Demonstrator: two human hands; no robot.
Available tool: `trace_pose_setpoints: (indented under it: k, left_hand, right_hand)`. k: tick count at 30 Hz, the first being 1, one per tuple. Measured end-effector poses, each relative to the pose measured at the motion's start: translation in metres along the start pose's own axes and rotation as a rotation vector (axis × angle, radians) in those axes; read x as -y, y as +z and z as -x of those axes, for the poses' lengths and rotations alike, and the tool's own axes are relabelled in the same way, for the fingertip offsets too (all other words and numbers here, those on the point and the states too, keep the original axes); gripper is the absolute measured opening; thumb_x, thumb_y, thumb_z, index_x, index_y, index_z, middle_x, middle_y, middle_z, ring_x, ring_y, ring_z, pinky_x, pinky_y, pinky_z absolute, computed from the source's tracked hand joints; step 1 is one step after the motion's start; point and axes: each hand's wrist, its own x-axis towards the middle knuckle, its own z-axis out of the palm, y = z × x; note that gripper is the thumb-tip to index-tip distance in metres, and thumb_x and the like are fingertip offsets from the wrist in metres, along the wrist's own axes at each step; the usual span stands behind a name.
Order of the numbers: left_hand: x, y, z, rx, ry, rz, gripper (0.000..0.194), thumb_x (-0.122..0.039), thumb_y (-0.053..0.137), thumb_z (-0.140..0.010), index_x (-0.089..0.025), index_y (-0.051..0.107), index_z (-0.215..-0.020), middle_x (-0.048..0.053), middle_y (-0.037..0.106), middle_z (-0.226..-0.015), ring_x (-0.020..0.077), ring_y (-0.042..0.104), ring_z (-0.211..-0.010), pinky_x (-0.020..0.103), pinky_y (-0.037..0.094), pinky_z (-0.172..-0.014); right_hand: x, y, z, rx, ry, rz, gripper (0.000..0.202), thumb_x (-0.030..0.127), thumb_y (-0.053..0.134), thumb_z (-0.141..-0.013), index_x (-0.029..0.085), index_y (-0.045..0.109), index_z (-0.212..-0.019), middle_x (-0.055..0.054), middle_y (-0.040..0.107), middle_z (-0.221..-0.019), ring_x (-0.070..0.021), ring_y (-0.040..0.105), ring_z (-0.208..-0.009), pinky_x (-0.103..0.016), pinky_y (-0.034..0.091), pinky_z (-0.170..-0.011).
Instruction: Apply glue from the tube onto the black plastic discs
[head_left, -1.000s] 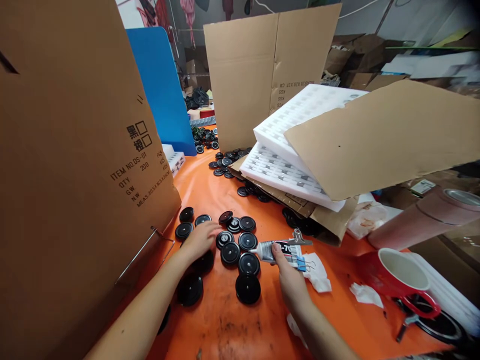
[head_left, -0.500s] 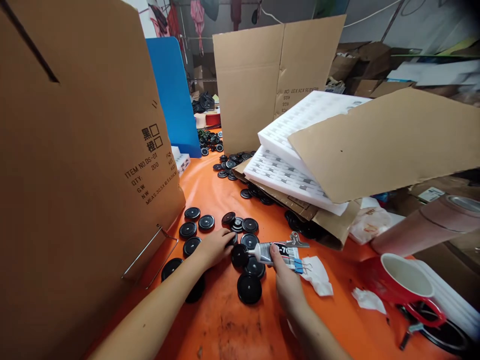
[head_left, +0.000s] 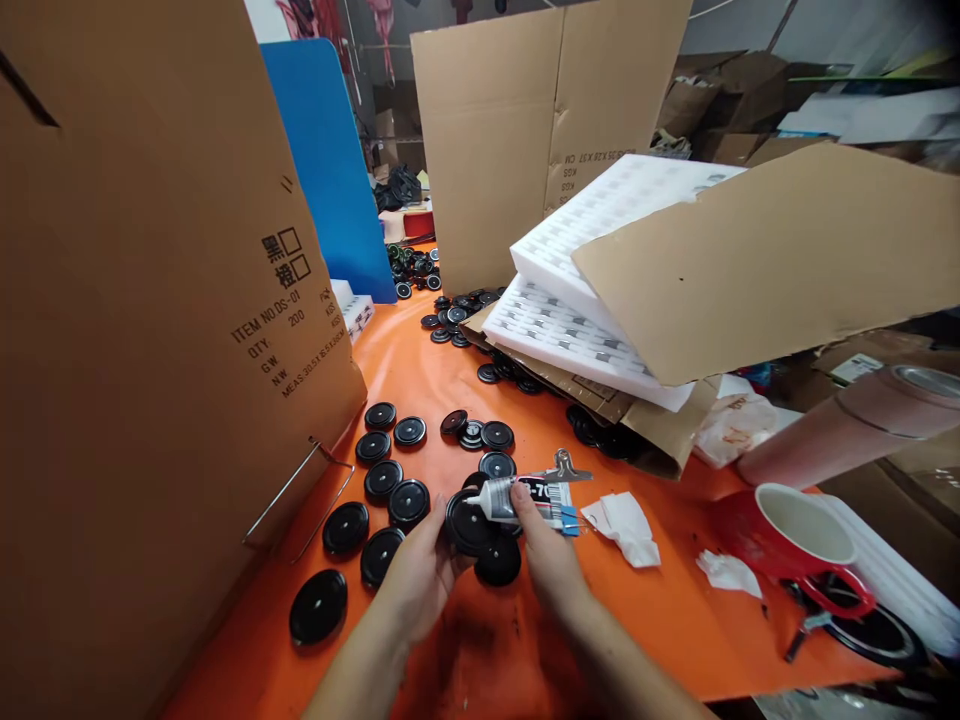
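My left hand (head_left: 420, 572) holds a black round disc (head_left: 466, 522) lifted a little above the orange table (head_left: 480, 650). My right hand (head_left: 546, 555) grips a glue tube (head_left: 525, 498) with clips on its tail, and its white nozzle touches the face of that disc. Several more black discs (head_left: 382, 480) lie flat on the table to the left and behind. One disc (head_left: 498, 562) lies just under the hands.
A big cardboard box (head_left: 150, 330) stands at the left with a metal wire handle (head_left: 296, 495). White foam trays (head_left: 585, 320) under a cardboard sheet (head_left: 765, 260) sit at the right. A red mug (head_left: 795, 545), crumpled tissue (head_left: 626, 525) and a pink roll (head_left: 847, 425) lie at the right.
My left hand picked one disc off the table and drew it toward me. My right hand brought the glue tube left until its nozzle met the disc.
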Motion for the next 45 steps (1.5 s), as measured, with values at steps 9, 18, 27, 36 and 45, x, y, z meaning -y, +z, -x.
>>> trace_pose_setpoints:
  k: [9,18,27,36,45]
  left_hand:
    - [0.001,-0.001,0.008,0.052,0.058,-0.028,0.034,-0.040,0.052,-0.084,-0.016,0.065,-0.105,0.007,0.067,-0.094,0.0125,0.058,-0.076,0.021,0.048,-0.064]
    - [0.002,-0.004,0.009,0.084,0.087,-0.101,0.027,-0.038,0.058,-0.080,-0.016,0.067,-0.094,0.006,0.066,-0.087,0.0129,0.056,-0.072,0.022,0.046,-0.059]
    - [-0.007,-0.007,0.019,0.188,0.021,-0.053,0.024,-0.026,0.057,-0.082,-0.018,0.062,-0.104,0.006,0.065,-0.102,0.0128,0.061,-0.084,0.023,0.050,-0.075]
    - [-0.007,-0.008,0.020,0.162,-0.004,-0.077,0.029,-0.026,0.063,-0.078,-0.015,0.062,-0.105,0.005,0.065,-0.088,0.0097,0.058,-0.067,0.022,0.051,-0.063]
    - [-0.005,-0.003,0.020,0.120,0.000,-0.067,0.029,-0.031,0.061,-0.080,-0.019,0.061,-0.107,0.004,0.065,-0.098,0.0109,0.061,-0.076,0.022,0.052,-0.067]
  right_hand:
    - [-0.001,0.000,0.006,0.057,-0.057,0.080,0.036,0.048,0.065,-0.071,0.018,0.066,-0.091,-0.005,0.071,-0.094,-0.0238,0.065,-0.089,-0.038,0.050,-0.086]
    - [-0.007,-0.007,0.008,0.085,-0.126,0.227,0.036,0.048,0.061,-0.075,0.020,0.064,-0.097,-0.008,0.069,-0.098,-0.0256,0.063,-0.094,-0.041,0.048,-0.088]
    - [0.002,0.000,0.017,0.070,-0.211,0.188,0.030,0.046,0.062,-0.075,0.020,0.063,-0.092,-0.006,0.068,-0.094,-0.0232,0.062,-0.091,-0.039,0.046,-0.088]
    - [0.006,-0.002,0.019,0.075,-0.253,0.207,0.030,0.046,0.062,-0.074,0.020,0.062,-0.089,-0.006,0.067,-0.092,-0.0214,0.061,-0.091,-0.035,0.045,-0.089]
    - [0.010,0.000,0.021,0.076,-0.253,0.182,0.025,0.044,0.061,-0.076,0.022,0.062,-0.088,-0.005,0.068,-0.090,-0.0218,0.062,-0.088,-0.037,0.047,-0.086]
